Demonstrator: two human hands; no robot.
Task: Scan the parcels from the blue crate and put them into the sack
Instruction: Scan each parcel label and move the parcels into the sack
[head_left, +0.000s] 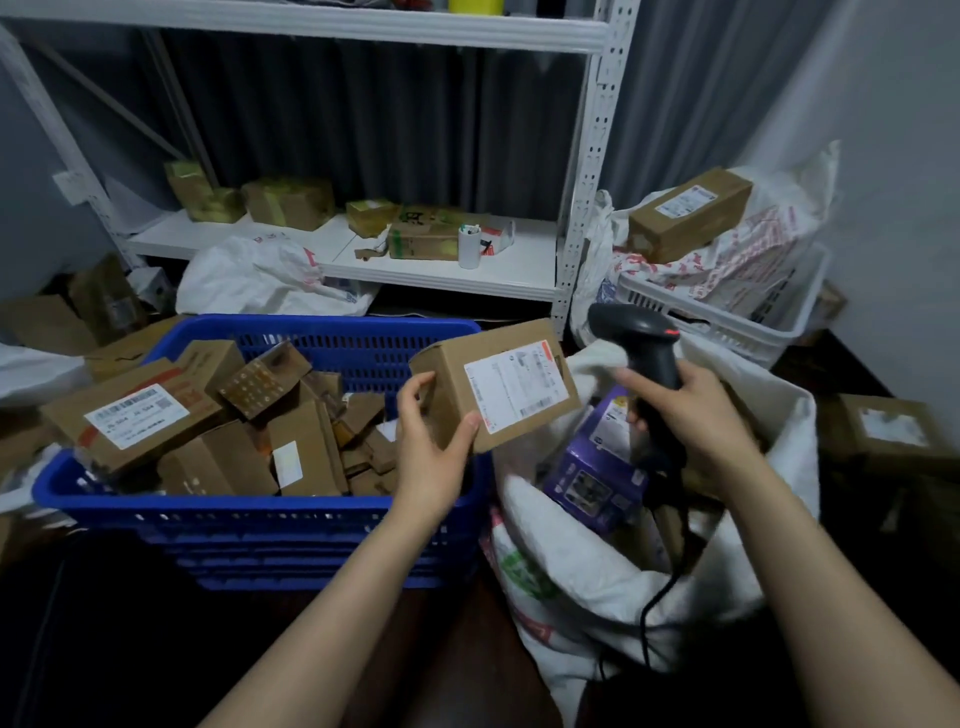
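Cluttered storeroom, white shelving (332, 249) behind. Left hand (431, 457) pinches parcel (493, 384); right hand (691, 410) grips scanner (639, 343). Tilt label squarely toward scanner head, steady parcel before triggering.

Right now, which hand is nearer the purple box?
Right. Right hand, gripping the scanner, is just above the purple box; left hand holds a parcel over the blue crate.
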